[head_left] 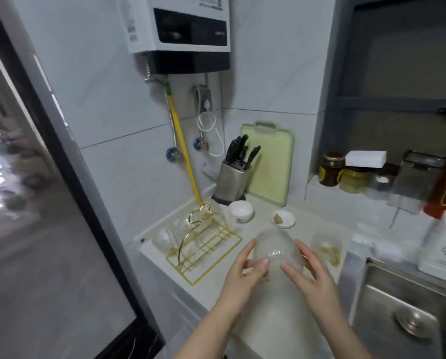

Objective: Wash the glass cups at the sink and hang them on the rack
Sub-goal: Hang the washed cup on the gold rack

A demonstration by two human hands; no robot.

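White counter by tiled walls; both hands' fingers grip glass cup.

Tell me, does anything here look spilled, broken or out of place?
Nothing looks broken or spilled. Both hands, left hand and right hand, hold a glass cup over the counter, beside the gold rack.

— Where did the one view look from?
— From the person's head, wide-angle, facing forward and down, close over the worktop, its far corner against the tiled walls ahead, the sink at the right edge.
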